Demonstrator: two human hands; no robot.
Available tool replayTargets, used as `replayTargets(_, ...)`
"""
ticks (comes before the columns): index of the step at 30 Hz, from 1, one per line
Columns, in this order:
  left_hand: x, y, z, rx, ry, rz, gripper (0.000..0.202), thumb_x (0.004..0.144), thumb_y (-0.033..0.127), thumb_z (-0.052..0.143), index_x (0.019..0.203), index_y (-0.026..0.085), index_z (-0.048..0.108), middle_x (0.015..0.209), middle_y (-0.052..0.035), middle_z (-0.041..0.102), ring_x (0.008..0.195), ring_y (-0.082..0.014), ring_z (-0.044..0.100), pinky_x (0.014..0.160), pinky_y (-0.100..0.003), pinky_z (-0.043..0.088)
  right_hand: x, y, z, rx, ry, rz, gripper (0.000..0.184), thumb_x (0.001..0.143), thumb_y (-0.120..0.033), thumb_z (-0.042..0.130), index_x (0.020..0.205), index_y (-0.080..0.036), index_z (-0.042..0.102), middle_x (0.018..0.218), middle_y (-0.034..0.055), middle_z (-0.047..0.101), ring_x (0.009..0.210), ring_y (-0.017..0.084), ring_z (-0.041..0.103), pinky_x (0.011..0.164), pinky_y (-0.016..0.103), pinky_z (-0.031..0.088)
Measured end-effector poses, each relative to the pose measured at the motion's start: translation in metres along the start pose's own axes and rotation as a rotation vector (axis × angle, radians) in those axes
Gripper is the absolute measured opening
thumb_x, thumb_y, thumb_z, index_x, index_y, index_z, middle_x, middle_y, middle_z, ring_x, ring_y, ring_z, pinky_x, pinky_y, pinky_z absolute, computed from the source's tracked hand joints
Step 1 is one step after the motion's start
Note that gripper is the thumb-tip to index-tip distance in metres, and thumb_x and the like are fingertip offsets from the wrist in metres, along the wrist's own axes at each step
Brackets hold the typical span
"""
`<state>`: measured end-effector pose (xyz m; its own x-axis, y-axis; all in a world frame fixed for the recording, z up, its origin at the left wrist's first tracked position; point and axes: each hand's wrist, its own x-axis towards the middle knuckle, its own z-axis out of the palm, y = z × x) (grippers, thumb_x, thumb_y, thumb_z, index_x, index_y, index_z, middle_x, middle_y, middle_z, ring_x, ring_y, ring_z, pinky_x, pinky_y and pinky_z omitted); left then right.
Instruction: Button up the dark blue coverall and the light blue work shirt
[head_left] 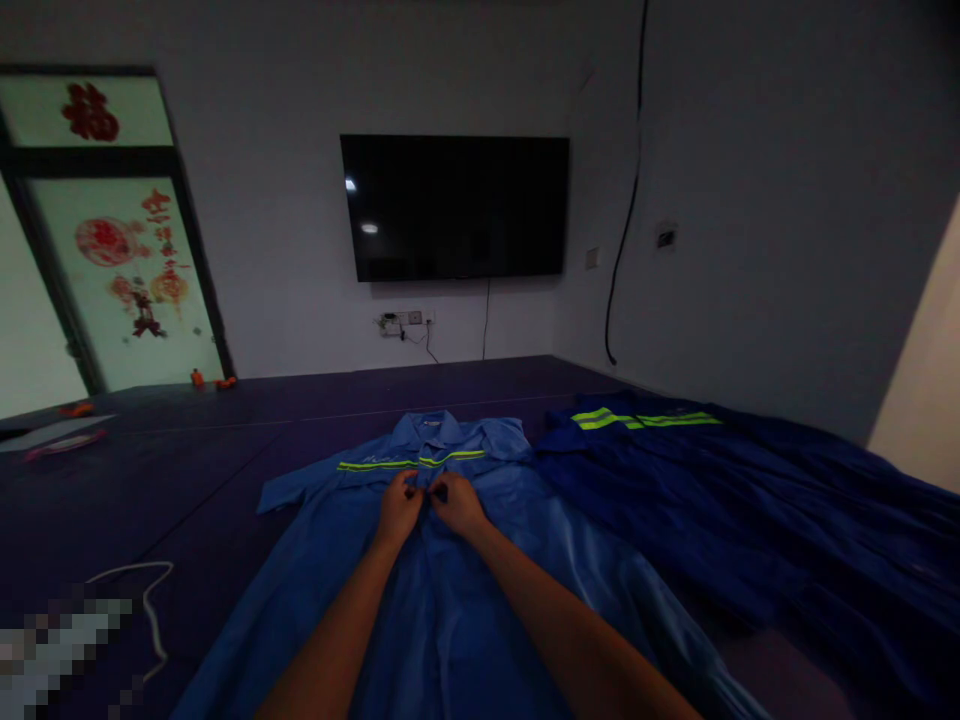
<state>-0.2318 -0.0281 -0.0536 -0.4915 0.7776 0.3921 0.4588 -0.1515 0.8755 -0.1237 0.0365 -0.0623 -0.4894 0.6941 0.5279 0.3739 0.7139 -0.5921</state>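
Observation:
A light blue work shirt lies spread on the dark purple surface, collar away from me, with a yellow-green stripe across its chest. My left hand pinches the front placket just below that stripe. Close beside it, my right hand grips the other edge of the placket, fingertips pressed together. Both hands nearly meet at the shirt's middle line. Whether a button sits between the fingers is too small to make out. To the right, a darker blue garment with yellow-green bands lies against the shirt.
The purple padded surface reaches to the wall, where a television hangs. A black cable dangles at the right. On the left are a white cord, small orange objects and a glass door with red decorations.

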Motion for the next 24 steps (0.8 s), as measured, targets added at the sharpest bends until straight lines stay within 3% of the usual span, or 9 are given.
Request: replayTargets(24, 0.0, -0.0028, -0.0001, -0.173, 0.008, -0.085, 0.04, 0.061, 0.017, 0.055, 0.101, 0.013, 0.055, 0.048, 0.0062, 0.051, 0.041, -0.0078, 0.043, 0.046, -0.019, 0.031, -0.0009, -0.0012, -0.0025, 0.029, -0.011, 0.014, 0.016, 0.065, -0.008, 0.053, 0.074, -0.017, 0.062, 0.077, 0.0035, 0.065, 0.074, 0.015, 0.058, 0.069, 0.023, 0.043)
